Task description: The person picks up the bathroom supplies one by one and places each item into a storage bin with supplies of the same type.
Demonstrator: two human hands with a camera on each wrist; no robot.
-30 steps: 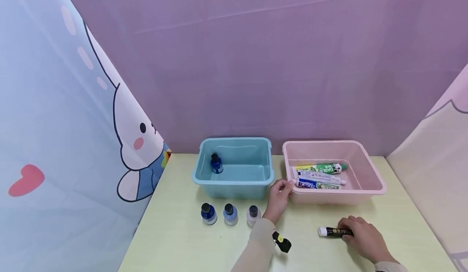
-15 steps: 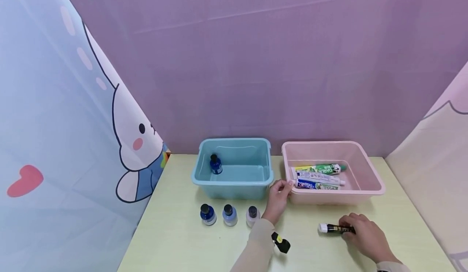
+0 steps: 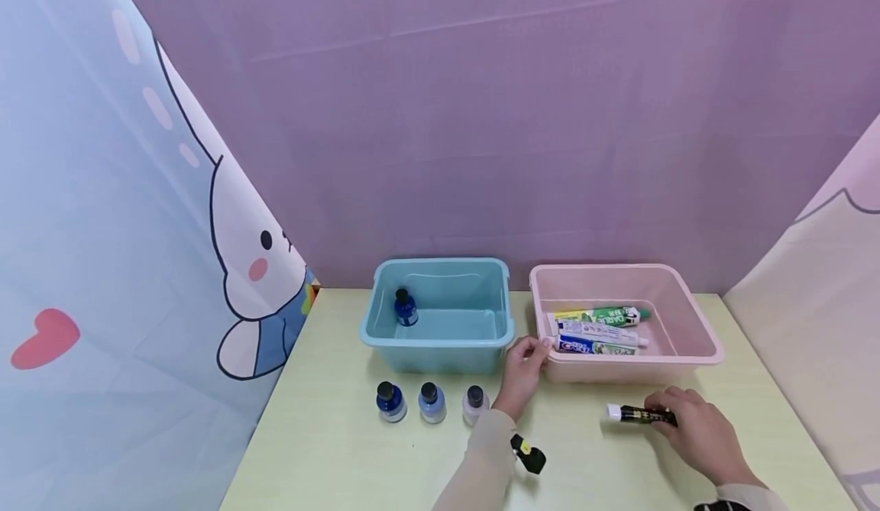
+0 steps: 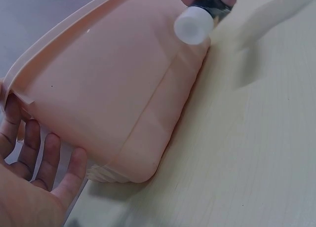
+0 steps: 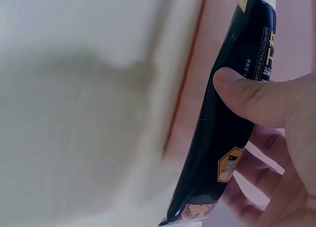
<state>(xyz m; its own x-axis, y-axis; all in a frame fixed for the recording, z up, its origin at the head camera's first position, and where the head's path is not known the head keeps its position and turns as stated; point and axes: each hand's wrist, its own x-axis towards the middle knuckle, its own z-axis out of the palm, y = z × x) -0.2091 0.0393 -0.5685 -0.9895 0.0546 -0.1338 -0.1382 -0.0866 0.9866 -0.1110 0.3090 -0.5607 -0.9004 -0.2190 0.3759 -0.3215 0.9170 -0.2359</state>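
My right hand [image 3: 703, 432] grips a black toothpaste tube [image 5: 222, 113] with a white cap, thumb on one side and fingers behind it. In the head view the tube is in front of the pink bin [image 3: 635, 373], its cap pointing left. My left hand [image 3: 522, 373] pinches the bin's near left corner at the rim; the left wrist view shows its fingertips [image 4: 52, 140] against the outer wall. Inside the bin lie a green and yellow toothpaste tube [image 3: 608, 316], a white tube [image 3: 601, 333] and a blue and green tube [image 3: 594, 345].
A blue bin [image 3: 440, 354] stands left of the pink one, with a dark blue bottle [image 3: 406, 310] inside. Before it stand a dark blue bottle [image 3: 392, 404], a light blue bottle [image 3: 432, 404] and a pale bottle [image 3: 475, 406]. A purple cloth [image 3: 516, 129] hangs behind.
My right hand has lifted the black toothpaste tube off the table and moved it slightly right and toward the bin. The left hand stays at the pink bin's corner.
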